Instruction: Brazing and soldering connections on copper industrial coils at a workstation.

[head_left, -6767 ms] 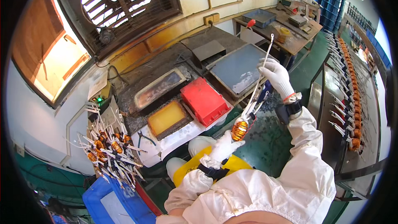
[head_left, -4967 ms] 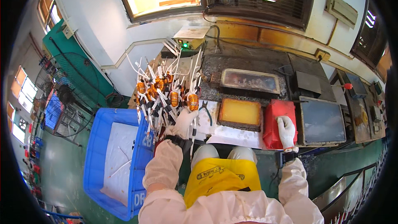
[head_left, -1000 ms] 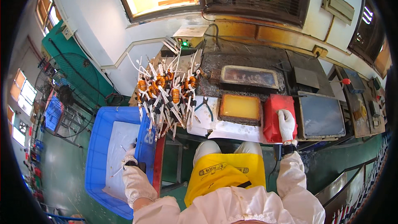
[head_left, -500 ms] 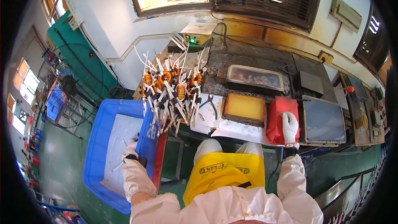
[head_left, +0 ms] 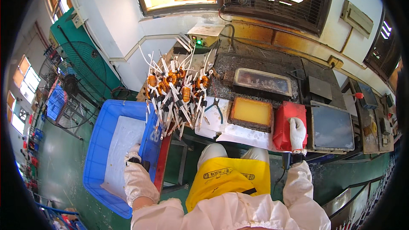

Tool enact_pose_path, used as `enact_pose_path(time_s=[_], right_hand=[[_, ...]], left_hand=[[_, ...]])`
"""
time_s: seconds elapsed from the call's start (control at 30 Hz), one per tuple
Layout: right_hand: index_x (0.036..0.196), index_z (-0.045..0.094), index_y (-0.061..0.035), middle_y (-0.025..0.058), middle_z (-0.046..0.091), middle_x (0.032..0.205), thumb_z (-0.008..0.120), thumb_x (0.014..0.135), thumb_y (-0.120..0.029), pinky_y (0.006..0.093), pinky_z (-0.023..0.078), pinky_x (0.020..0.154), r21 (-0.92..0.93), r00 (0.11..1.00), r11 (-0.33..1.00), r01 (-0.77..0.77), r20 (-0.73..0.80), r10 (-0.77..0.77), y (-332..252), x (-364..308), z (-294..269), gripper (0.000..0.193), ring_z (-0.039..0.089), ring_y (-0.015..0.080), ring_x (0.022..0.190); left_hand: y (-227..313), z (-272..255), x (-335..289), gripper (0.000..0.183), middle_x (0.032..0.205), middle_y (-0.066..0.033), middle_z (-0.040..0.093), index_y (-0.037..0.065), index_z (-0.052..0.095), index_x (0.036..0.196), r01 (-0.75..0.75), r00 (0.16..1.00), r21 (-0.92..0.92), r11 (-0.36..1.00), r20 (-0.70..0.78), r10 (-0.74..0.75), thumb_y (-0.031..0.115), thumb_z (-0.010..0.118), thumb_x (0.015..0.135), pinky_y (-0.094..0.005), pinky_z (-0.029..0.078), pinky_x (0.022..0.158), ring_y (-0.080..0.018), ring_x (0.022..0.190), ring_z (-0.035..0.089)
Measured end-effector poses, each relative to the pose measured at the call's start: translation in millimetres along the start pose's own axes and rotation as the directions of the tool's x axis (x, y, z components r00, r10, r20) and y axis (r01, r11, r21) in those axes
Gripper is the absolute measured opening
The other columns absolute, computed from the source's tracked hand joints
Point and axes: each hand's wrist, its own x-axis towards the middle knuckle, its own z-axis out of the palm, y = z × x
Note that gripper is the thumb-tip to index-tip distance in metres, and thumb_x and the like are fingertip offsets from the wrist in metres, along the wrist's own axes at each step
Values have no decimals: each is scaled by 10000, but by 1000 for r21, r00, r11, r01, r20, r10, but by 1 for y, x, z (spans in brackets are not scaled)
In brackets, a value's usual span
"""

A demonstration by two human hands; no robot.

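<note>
My left hand (head_left: 133, 153), in a white glove with a dark band at the wrist, reaches over the right part of a blue plastic tub (head_left: 96, 145). Its fingers are mostly hidden from above. In the tub lies a pale sheet (head_left: 123, 140). My right hand (head_left: 297, 133), also gloved, is curled against the front of a red box (head_left: 284, 124); whatever its fingers hold is hidden. Between my hands, a heap of copper-wound ring coils (head_left: 186, 93) with white leads covers the bench's left end. Beside the heap are dark-handled pliers (head_left: 218, 106).
A tray of yellow material (head_left: 252, 111) sits left of the red box, and a grey-topped tray (head_left: 333, 125) right of it. Behind stands a long glass-topped box (head_left: 262, 81). A control unit with a green light (head_left: 202, 39) is at the back. A caged fan (head_left: 70, 87) stands left.
The white stick-like piece seen below my left hand in the tub no longer shows. My left hand has shifted very slightly; my right hand stays at the red box.
</note>
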Motion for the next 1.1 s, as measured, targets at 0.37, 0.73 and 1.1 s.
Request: enact_pose_path(time_s=[0.37, 0.73, 1.1], right_hand=[[874, 625, 11, 109, 641, 837, 529, 873, -154, 284, 464, 738, 6, 999, 999, -32, -6, 32, -13, -2, -1, 190, 608, 192, 781], [890, 613, 14, 72, 644, 823, 526, 883, -141, 257, 457, 730, 17, 999, 999, -35, -11, 35, -10, -2, -1, 178, 592, 141, 772], [886, 623, 4, 120, 638, 832, 535, 872, -167, 294, 463, 724, 56, 999, 998, -41, -18, 42, -5, -4, 6, 193, 608, 208, 774]], left_hand=[[-1, -11, -6, 226, 1019, 31, 653, 240, 674, 908, 31, 994, 100, 995, 105, -41, 318, 532, 750, -467, 458, 628, -174, 940, 621], [-3, -30, -19, 291, 1004, -26, 654, 196, 673, 944, 73, 997, 77, 994, 28, -76, 356, 539, 741, -416, 471, 685, -166, 924, 624], [-7, -44, -48, 369, 989, -83, 655, 152, 672, 981, 129, 991, 31, 991, -32, -128, 393, 546, 732, -366, 484, 743, -159, 908, 628]])
